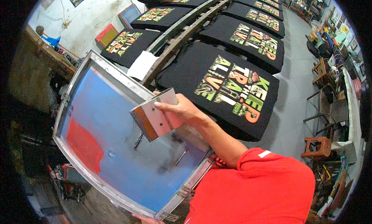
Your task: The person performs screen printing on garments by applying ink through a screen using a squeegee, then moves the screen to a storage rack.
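My right hand [181, 112] is closed around a squeegee [155, 119] with a pale metal holder and a brownish blade. It is over a screen printing frame [118, 77] with blue mesh, a red patch on its left part and dark smudges with thin open shapes nearer the hand. My left hand [149, 220] shows only in part at the bottom edge, with its fingers against the frame's lower corner; the rest is cut off. Just beyond the frame lies a black T-shirt [182, 71] with a multicoloured lettered print, flat on a board.
Several more black printed shirts [242, 36] lie in two rows along a long metal rail [186, 32]. A white paper sheet [142, 65] rests by the rail. On the right are a wooden stool [316, 147], a chair [333, 105] and a cluttered bench [354, 111]. A wall stands at left.
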Demonstrator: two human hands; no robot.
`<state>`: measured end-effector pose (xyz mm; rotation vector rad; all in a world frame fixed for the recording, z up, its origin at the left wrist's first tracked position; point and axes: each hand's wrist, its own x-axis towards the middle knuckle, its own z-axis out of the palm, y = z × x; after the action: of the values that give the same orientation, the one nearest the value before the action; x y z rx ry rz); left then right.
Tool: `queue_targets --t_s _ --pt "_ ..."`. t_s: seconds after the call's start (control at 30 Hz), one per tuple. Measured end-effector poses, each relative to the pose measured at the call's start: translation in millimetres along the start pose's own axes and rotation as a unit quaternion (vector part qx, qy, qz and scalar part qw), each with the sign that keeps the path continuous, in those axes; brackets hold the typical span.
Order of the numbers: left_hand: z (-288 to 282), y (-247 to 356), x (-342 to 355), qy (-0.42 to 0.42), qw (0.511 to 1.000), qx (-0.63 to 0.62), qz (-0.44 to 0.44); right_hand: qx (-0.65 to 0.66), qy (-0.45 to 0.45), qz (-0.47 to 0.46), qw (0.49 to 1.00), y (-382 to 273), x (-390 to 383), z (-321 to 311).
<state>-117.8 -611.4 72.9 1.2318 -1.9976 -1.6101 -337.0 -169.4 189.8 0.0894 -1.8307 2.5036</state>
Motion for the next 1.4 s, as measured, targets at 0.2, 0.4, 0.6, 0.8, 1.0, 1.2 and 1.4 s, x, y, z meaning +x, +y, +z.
queue_targets --t_s 0.2,0.4,0.6,0.8,1.0,1.2,1.4 --pt "50.4 55.6 101.5 -0.033 0.999 0.000 0.017 -0.043 0.089 -0.014 0.995 -2.6 74.9 20.0" --pt "97.9 97.2 235.2 -0.076 0.996 -0.018 0.045 -0.038 0.144 0.024 0.989 9.1 161.7 48.5" --pt "153.0 224.2 328.6 -0.035 0.995 0.026 0.088 -0.043 0.222 -0.010 0.974 28.1 272.3 117.7" --pt "166.1 286.3 473.5 -0.113 0.987 0.022 0.114 0.044 0.257 -0.032 0.965 36.0 361.9 189.4" --pt "201.7 349.7 567.7 -0.183 0.977 0.030 0.107 0.005 0.315 -0.002 0.949 59.3 429.7 227.1" --pt "299.0 409.2 644.2 -0.272 0.953 0.018 0.136 -0.023 0.382 -0.009 0.924 86.5 500.9 221.2" --pt "403.8 508.8 731.9 -0.326 0.929 0.066 0.162 0.024 0.434 -0.034 0.900 95.5 605.3 221.7"
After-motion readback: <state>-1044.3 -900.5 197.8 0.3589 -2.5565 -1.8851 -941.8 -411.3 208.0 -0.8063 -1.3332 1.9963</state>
